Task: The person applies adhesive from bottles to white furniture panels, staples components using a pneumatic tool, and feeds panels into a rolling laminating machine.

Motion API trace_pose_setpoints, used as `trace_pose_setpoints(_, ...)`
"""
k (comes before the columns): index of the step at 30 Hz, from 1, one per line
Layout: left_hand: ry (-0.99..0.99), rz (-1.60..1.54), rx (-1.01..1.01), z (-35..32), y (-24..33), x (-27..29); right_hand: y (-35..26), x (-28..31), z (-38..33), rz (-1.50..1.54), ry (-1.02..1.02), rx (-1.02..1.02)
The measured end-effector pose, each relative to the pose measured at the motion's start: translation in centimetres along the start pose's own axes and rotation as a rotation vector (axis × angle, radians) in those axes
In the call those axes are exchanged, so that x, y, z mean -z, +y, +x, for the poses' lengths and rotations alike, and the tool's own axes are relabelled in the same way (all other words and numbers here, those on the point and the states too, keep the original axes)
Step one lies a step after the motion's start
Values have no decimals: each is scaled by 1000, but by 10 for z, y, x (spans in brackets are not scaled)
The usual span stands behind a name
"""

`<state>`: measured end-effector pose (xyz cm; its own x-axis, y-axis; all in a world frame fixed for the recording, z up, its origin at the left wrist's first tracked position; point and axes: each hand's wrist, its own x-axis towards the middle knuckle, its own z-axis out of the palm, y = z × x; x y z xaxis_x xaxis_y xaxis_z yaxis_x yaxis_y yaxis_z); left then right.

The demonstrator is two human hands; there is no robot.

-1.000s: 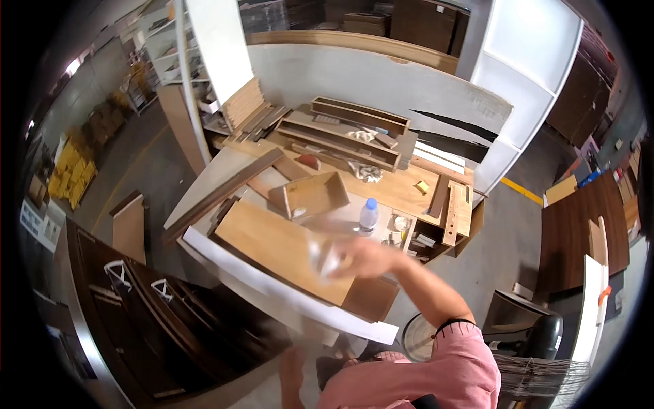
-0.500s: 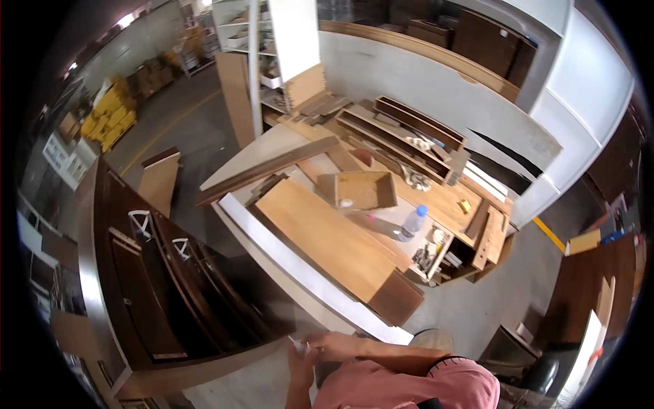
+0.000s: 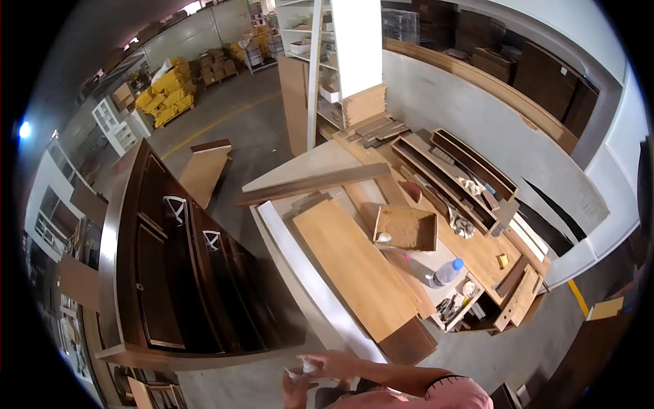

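Observation:
At the lower middle, my left hand point(image 3: 296, 393) is closed around a small white thing with a narrow tip point(image 3: 293, 375), perhaps a little bottle. Just above it, my right hand point(image 3: 328, 364) pinches another small white piece point(image 3: 308, 367). The two hands are close together, and what they hold is too small to make out fully. To their left stands a dark brown cabinet point(image 3: 129, 300) with an open front and white X-shaped brackets point(image 3: 212, 240) inside. Right of them is a workbench with a light wood panel point(image 3: 354, 269) and a long white strip point(image 3: 306, 273).
On the bench are a shallow wooden box point(image 3: 407, 228), a water bottle with a blue cap point(image 3: 446, 273), a tray of small hardware point(image 3: 456, 305) and long dark wooden troughs point(image 3: 443, 184). A board point(image 3: 206, 174) lies beyond the cabinet. Yellow sacks point(image 3: 165, 92) are stacked farther back.
The view has swung, so the bench and cabinet sit lower and farther right. My hands are lower, and the white pieces between them now show as two.

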<state>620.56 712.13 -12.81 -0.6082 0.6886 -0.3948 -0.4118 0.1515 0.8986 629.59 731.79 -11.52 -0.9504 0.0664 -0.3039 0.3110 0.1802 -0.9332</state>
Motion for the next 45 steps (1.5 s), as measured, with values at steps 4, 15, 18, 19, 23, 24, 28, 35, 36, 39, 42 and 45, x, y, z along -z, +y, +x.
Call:
trace_pose_setpoints(4, 0, 31, 53, -6, 5, -1, 24, -19, 8, 77, -106, 63)
trace_pose_setpoints(15, -54, 498, -93, -42, -9, 53, 2, -82, 1, -81, -4, 58)
trace_pose_setpoints(18, 41, 22, -39, -72, 5, 63, -16, -109, 6, -196, 29, 150)
trace_pose_setpoints(19, 123, 34, 22, -80, 19, 61, -25, -117, 8, -184, 14, 136)
trace_pose_setpoints(23, 201, -18, -4, -116, -1, 116, -43, -174, 11, -192, 47, 221)
trace_pose_setpoints(24, 230, 6, 18, -124, -2, 127, -44, -189, 12, -173, 28, 225)
trace_pose_setpoints(28, 380, -5, 16, -161, -37, 190, -68, -237, 16, -262, -122, 287)
trace_pose_setpoints(35, 513, -22, 12, -191, -53, 242, -68, -264, 13, -304, -191, 190)
trace_pose_setpoints(36, 541, -8, 22, -190, -56, 245, -69, -257, 11, -295, -190, 148)
trace_pose_setpoints(39, 523, 17, 23, -188, -58, 244, -60, -224, 6, -325, -159, 16)
trace_pose_setpoints(42, 658, -47, 106, -183, -53, 223, -47, -187, 12, -370, -104, -63)
trace_pose_setpoints(45, 738, -209, 138, -197, -84, 236, -41, -186, 27, -386, -95, 1)
